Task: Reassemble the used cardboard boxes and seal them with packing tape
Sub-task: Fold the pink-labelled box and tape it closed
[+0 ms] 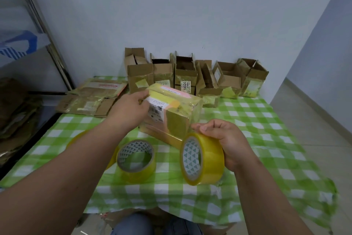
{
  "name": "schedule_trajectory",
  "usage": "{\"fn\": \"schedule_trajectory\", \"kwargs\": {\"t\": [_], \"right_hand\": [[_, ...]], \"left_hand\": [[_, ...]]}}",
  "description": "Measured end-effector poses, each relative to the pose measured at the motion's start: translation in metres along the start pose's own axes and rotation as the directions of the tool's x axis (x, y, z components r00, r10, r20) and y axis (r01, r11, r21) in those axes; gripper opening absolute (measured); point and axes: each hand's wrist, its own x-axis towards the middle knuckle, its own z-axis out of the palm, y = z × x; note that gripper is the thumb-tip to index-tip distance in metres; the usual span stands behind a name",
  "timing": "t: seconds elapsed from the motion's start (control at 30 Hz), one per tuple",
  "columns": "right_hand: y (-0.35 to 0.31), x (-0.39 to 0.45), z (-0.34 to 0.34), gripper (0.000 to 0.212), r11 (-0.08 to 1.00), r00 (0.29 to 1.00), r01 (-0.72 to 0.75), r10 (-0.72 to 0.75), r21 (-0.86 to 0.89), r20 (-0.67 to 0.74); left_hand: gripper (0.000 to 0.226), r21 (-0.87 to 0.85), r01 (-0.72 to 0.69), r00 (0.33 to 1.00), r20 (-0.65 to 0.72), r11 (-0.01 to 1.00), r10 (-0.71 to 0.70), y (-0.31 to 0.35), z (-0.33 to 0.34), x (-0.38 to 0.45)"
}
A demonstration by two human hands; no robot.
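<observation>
Box in hand: a closed cardboard box, already wrapped in yellowish tape, sits tilted on the surface in front of the person; it looks nearly sealed.
Left hand: the left hand lies against the box's top left edge, steadying it; its fingers reach onto the box, but whether they curl round the edge cannot be told.
Right hand: the right hand grasps a roll of packing tape, fingers curled over its rim, just beside the box's near corner.
Spare tape: a second roll lies on the surface between the forearms; a third yellowish ring shows partly behind the left forearm.
Done so far: one box appears closed and taped.
Left to do: a row of open boxes stands at the far edge with flaps up, and flattened cartons lie at far left; most of the work seems ahead.
Surface: covered with a green-and-white checked cloth that hangs over the near edge.
Room: plain pale walls meet in a corner; a tiled floor shows to the right, and a metal frame leans at left.
</observation>
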Motion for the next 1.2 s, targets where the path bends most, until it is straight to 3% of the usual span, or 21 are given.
{"fn": "schedule_trajectory", "kwargs": {"t": [0.2, 0.43, 0.57, 0.67, 0.73, 0.8, 0.87, 1.0, 1.1, 1.2], "right_hand": [[-0.021, 0.011, -0.007, 0.015, 0.998, 0.994, 0.056, -0.055, 0.016, -0.094], [-0.035, 0.032, -0.008, 0.014, 0.997, 0.998, -0.027, 0.022, 0.067, 0.063], [-0.030, 0.032, -0.009, 0.007, 0.998, 0.992, -0.055, 0.053, 0.014, 0.112], [-0.026, 0.022, -0.010, 0.007, 0.998, 0.987, -0.064, 0.066, -0.022, 0.149], [-0.025, 0.013, -0.009, 0.006, 0.997, 0.981, -0.069, 0.071, -0.016, 0.180], [-0.024, 0.005, -0.008, 0.006, 0.997, 0.981, -0.066, 0.072, -0.038, 0.180], [-0.024, 0.000, -0.008, 0.008, 0.997, 0.980, -0.074, 0.080, -0.036, 0.183], [-0.028, -0.011, -0.011, 0.012, 0.997, 0.981, -0.054, 0.064, -0.060, 0.181], [-0.035, -0.016, -0.015, 0.012, 0.997, 0.990, -0.011, 0.022, -0.074, 0.141], [-0.043, -0.022, -0.014, 0.013, 0.993, 0.991, 0.026, -0.010, -0.111, 0.137]], "left_hand": [[0.047, -0.244, 0.019, 1.000, 0.007, 0.970, -0.018, -0.003, -0.001, -0.003], [0.049, -0.337, 0.053, 0.998, -0.011, 0.940, -0.060, -0.004, 0.006, -0.002], [0.065, -0.469, 0.122, 0.990, -0.007, 0.875, -0.142, -0.012, 0.012, 0.006], [0.055, -0.454, 0.161, 0.979, -0.041, 0.876, -0.201, -0.009, 0.017, 0.007], [0.053, -0.511, 0.187, 0.978, 0.017, 0.839, -0.207, -0.005, 0.020, 0.004], [0.067, -0.583, 0.238, 0.971, 0.158, 0.777, -0.179, -0.002, 0.023, 0.003], [0.062, -0.583, 0.242, 0.966, 0.222, 0.775, -0.135, 0.005, 0.023, -0.001], [0.063, -0.539, 0.226, 0.971, 0.196, 0.811, -0.140, 0.011, 0.023, -0.002], [0.057, -0.432, 0.137, 0.990, 0.081, 0.891, -0.113, 0.015, 0.019, -0.009], [0.041, -0.218, -0.080, 0.991, -0.118, 0.973, 0.056, 0.029, 0.008, -0.026]]}}
